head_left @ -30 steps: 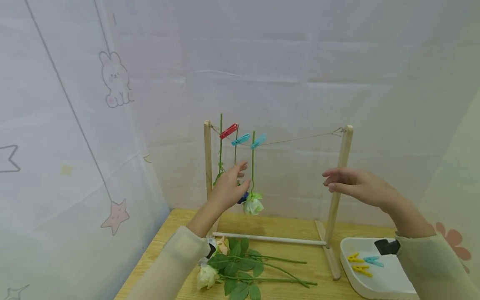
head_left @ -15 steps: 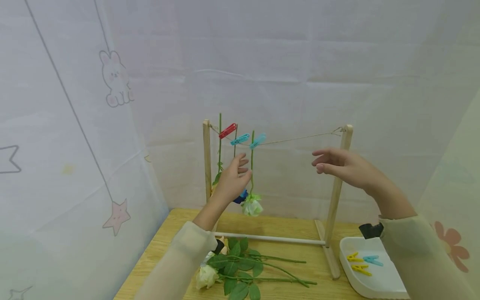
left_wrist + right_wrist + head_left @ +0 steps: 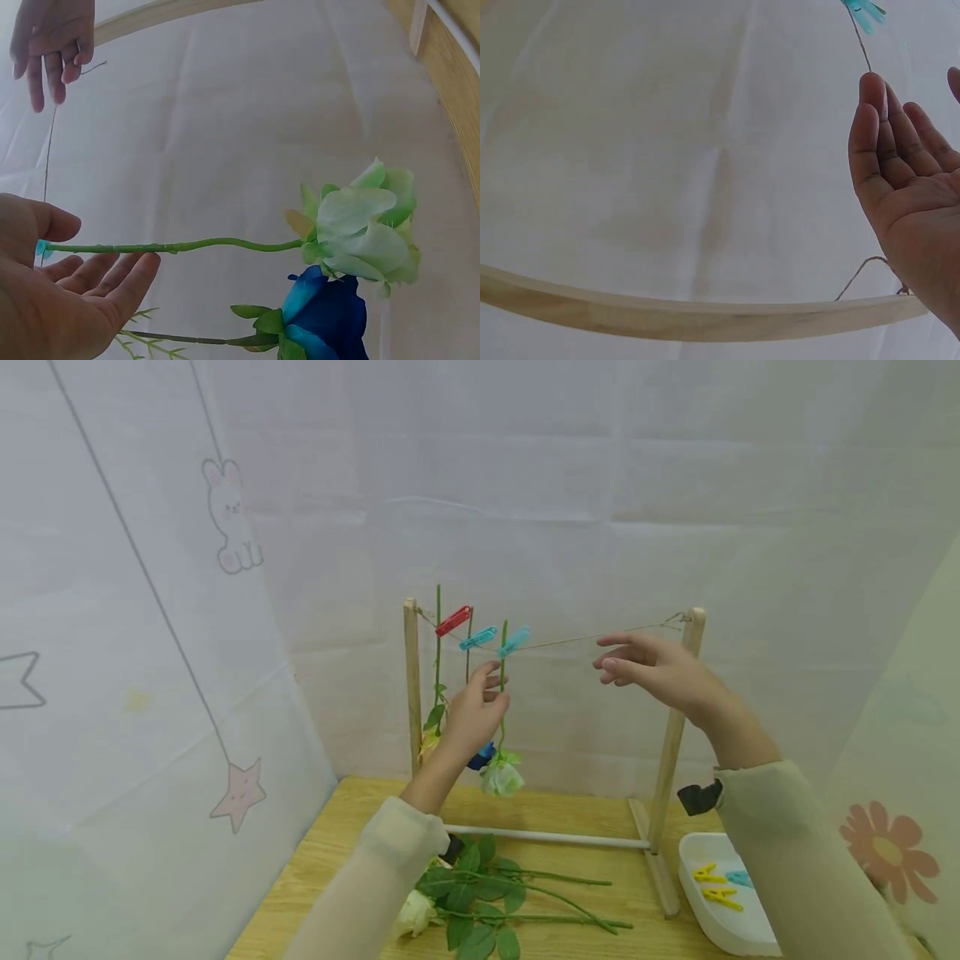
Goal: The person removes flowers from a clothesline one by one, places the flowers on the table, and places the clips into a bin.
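Observation:
Three roses hang upside down from a string [image 3: 562, 642] on a wooden rack: a yellow rose [image 3: 428, 745], a blue rose [image 3: 326, 319] and a pale green-white rose [image 3: 364, 225]. A red clothespin [image 3: 453, 621], a blue clothespin [image 3: 478, 638] and a light blue clothespin [image 3: 513, 642] hold their stems at the string. My left hand [image 3: 474, 714] is beside the green-white rose's stem [image 3: 214, 243], thumb and fingers spread on either side of it in the left wrist view. My right hand [image 3: 663, 672] hovers by the string's right half, fingers loosely extended, holding nothing.
The rack's right post [image 3: 671, 760] stands behind my right forearm, and a white crossbar [image 3: 547, 837] runs low between the posts. Cut roses with green leaves [image 3: 480, 889] lie on the wooden table [image 3: 300, 893]. A white tray [image 3: 712, 927] holds yellow clothespins [image 3: 722, 898] and a blue one.
My right hand has moved left and up, from beside the right post to the string. My left hand has risen slightly and shifted right toward the green-white rose's stem. The hanging roses stay clipped.

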The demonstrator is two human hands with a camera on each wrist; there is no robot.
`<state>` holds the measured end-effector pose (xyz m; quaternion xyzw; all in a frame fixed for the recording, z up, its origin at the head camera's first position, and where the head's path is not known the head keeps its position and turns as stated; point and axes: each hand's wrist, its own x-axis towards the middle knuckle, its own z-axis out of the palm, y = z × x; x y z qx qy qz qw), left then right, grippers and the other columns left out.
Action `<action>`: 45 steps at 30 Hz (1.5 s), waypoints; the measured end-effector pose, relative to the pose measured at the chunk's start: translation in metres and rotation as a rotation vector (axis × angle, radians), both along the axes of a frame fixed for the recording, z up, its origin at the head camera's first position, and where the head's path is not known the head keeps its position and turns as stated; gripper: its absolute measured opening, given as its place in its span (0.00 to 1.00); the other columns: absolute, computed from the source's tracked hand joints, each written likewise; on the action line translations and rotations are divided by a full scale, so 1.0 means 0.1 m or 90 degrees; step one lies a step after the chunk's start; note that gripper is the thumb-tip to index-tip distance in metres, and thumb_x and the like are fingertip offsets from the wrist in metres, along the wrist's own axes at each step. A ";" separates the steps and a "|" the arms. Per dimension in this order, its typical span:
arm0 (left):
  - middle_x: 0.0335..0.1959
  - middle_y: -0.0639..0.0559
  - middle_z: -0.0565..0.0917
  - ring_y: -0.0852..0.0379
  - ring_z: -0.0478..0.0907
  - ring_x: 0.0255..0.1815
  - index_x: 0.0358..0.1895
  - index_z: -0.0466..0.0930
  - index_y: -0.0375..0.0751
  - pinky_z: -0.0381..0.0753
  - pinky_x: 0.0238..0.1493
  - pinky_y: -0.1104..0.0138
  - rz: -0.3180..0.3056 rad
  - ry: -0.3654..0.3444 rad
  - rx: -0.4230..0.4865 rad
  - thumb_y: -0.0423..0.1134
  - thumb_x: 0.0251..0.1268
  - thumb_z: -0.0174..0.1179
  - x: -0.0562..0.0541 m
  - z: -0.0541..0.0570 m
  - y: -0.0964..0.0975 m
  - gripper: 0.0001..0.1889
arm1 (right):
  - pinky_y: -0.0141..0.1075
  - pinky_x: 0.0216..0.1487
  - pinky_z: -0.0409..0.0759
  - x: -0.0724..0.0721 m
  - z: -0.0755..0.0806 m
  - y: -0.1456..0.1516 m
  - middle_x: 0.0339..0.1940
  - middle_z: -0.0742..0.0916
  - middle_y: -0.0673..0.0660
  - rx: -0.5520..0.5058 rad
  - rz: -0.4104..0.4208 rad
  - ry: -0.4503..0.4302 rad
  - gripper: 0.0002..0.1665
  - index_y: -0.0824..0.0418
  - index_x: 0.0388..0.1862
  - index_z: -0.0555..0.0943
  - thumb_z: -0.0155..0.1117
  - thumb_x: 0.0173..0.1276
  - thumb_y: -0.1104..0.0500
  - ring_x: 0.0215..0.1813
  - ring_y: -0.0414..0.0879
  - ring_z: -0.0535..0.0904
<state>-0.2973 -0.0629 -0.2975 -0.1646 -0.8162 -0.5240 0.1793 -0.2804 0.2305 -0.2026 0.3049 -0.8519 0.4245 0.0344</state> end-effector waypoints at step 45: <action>0.46 0.43 0.88 0.50 0.88 0.43 0.63 0.77 0.47 0.88 0.46 0.59 -0.041 0.006 0.104 0.33 0.76 0.58 -0.06 -0.07 -0.01 0.16 | 0.46 0.51 0.86 -0.31 0.06 -0.94 0.50 0.88 0.63 -0.085 -0.022 -0.115 0.27 0.54 0.72 0.72 0.60 0.78 0.49 0.47 0.58 0.87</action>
